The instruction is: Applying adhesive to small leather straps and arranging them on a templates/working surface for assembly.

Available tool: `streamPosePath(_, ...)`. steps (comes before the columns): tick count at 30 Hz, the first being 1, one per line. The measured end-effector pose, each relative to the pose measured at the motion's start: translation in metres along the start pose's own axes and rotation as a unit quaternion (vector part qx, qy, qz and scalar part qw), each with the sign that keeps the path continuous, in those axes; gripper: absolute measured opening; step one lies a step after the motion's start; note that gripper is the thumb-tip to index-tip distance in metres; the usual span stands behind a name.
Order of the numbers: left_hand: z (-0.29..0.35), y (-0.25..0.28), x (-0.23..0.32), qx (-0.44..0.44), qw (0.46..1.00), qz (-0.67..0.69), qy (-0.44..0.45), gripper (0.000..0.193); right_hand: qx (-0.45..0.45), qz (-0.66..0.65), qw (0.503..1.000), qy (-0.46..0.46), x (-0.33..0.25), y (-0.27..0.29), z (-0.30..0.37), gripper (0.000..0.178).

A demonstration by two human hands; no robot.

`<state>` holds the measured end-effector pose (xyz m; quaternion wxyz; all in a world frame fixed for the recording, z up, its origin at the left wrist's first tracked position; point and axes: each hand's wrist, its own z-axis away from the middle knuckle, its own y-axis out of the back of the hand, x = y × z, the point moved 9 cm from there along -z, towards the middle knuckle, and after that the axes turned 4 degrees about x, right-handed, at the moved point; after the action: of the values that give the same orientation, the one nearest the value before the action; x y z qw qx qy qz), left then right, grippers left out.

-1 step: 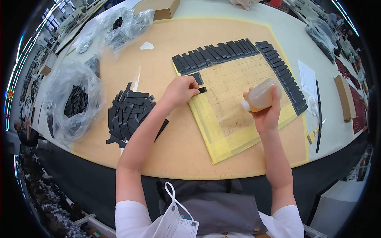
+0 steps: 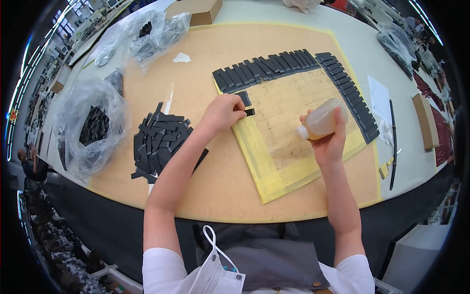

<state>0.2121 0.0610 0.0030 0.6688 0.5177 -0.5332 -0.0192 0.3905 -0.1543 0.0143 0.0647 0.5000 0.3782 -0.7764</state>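
My left hand (image 2: 225,110) is closed in a pinch on a small black strip (image 2: 249,112) at the left edge of a yellow-taped board (image 2: 293,117). Just beyond it, another black piece (image 2: 242,98) lies flat on the board. Overlapping black strips (image 2: 267,66) run along the board's far edge, and more strips (image 2: 347,90) line its right edge. In my right hand (image 2: 327,142) is a translucent squeeze bottle (image 2: 324,120), tilted above the board with its white cap toward the left. A loose pile of black strips (image 2: 161,139) lies to the left of my left forearm.
Clear plastic bags (image 2: 88,125) holding black pieces stand at the left, with another bag (image 2: 161,34) farther back. A cardboard box (image 2: 196,11) sits at the far edge. On the right are a paper sheet (image 2: 378,98), a black rod (image 2: 392,147) and a brush (image 2: 384,170).
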Motion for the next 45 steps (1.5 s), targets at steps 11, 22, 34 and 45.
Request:
streamPosePath(11,0.005,0.004,0.0,0.065,0.997,-0.033,-0.022,0.011,0.008,0.0,1.0,0.002,0.003,0.003,0.0,0.079)
streamPosePath(22,0.076,0.076,-0.015,-0.105,0.985,-0.135,-0.037,0.011,-0.022,0.005,1.0,-0.007,0.005,0.0,0.002,0.079)
streamPosePath(34,0.163,0.061,-0.013,-0.019,0.985,-0.172,-0.022,0.022,-0.033,0.021,0.999,-0.009,0.009,-0.004,0.004,0.08)
streamPosePath(45,0.17,0.012,0.034,-0.059,0.872,-0.423,-0.239,0.01,-0.037,0.006,0.999,-0.022,0.016,0.001,0.002,0.078)
